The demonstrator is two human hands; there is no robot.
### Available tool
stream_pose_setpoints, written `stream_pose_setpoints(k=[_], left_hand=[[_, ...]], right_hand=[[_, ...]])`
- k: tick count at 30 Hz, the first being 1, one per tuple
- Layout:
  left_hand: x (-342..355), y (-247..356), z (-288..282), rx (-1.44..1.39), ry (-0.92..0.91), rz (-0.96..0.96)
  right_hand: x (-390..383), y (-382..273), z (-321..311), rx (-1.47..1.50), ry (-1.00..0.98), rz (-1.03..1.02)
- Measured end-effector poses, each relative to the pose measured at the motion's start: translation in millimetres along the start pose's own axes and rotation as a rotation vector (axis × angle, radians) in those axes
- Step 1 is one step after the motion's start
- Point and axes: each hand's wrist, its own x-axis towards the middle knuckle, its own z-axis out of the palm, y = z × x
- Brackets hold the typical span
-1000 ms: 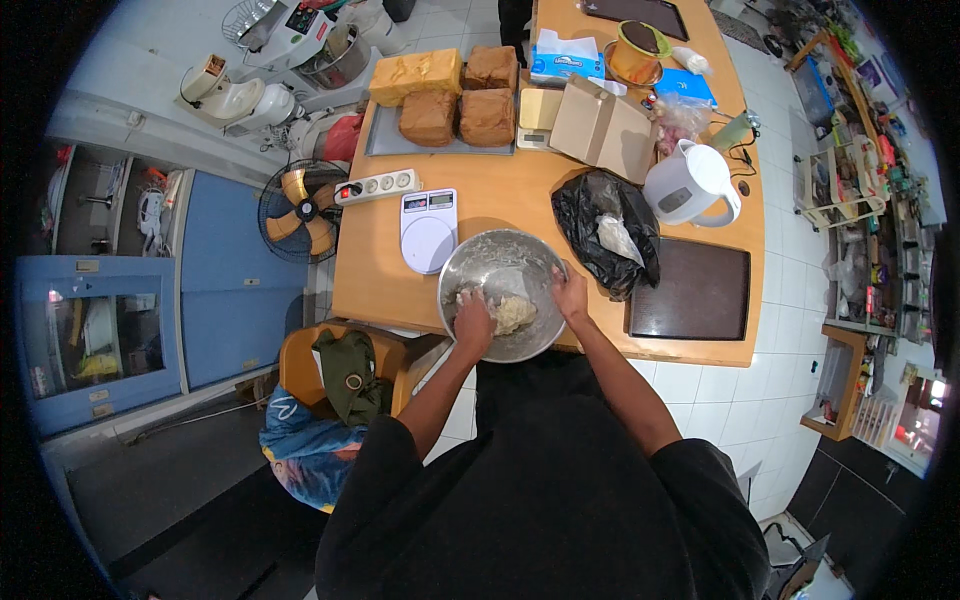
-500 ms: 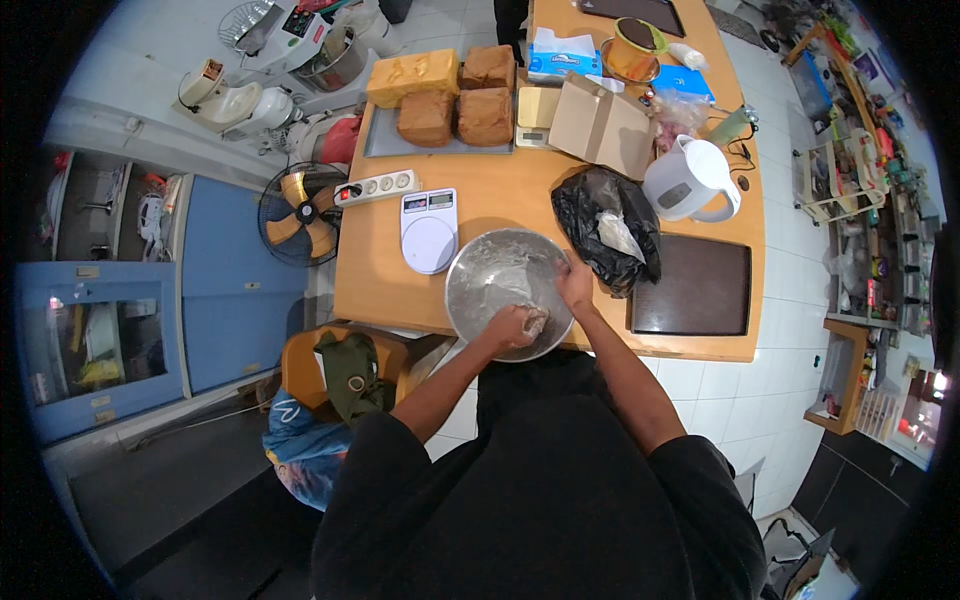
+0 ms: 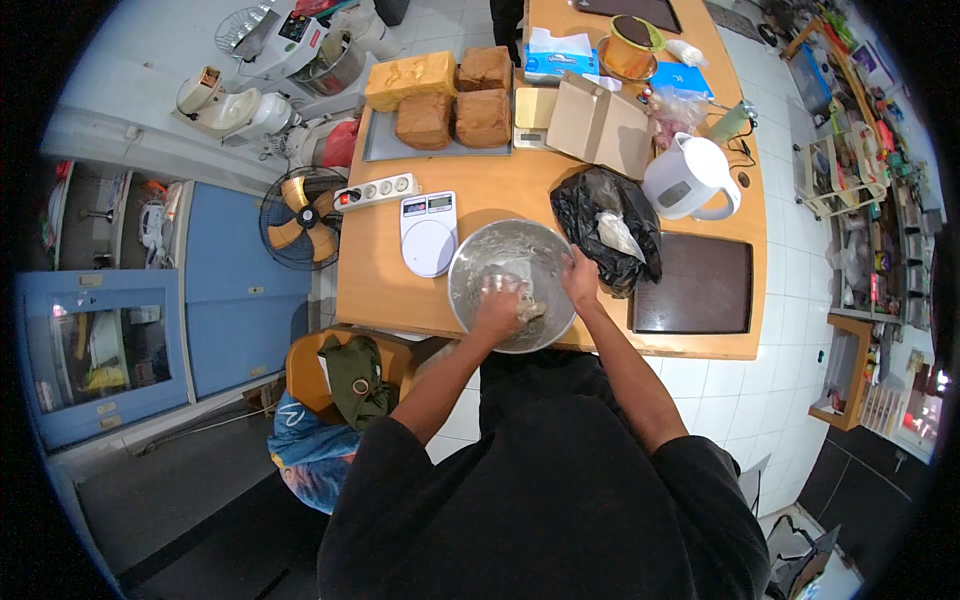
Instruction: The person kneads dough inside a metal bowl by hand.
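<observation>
A round metal mixing bowl [image 3: 548, 335] stands tilted at the table's front edge, close against my body. Inside it, my left hand [image 3: 499, 308] has its fingers stretched out, pale with a floury coating and somewhat blurred. A small lump of beige dough [image 3: 532, 311] lies against the thumb side of that hand; whether it sticks to the skin is unclear. My right hand [image 3: 580, 280] is closed on the bowl's right rim, thumb and fingers gripping the edge. Whitish residue smears the bowl's inner wall.
Left of the bowl is a white kitchen scale [image 3: 429, 240], with a power strip [image 3: 377, 192] behind. Loaves [image 3: 424, 122] sit on a tray at the back. To the right are a black plastic bag [image 3: 585, 212], a white kettle [image 3: 690, 178] and a dark baking tray [image 3: 692, 285].
My left hand has moved up and left inside the bowl, its fingers going from curled to stretched out. The bowl has shifted slightly away from me; my right hand keeps its rim.
</observation>
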Motion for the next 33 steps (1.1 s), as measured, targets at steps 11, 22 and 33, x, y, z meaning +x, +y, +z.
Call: stream_pose_setpoints(k=[11, 22, 33], left_hand=[[3, 5, 10, -0.112, -0.395, 0.382], [4, -19, -2, -0.044, 0.003, -0.189], [-4, -15, 21, -0.012, -0.136, -0.025]], right_hand=[[9, 15, -4, -0.035, -0.067, -0.022], [11, 5, -9, -0.052, -0.028, -0.041], [4, 15, 7, -0.041, 0.062, 0.003]])
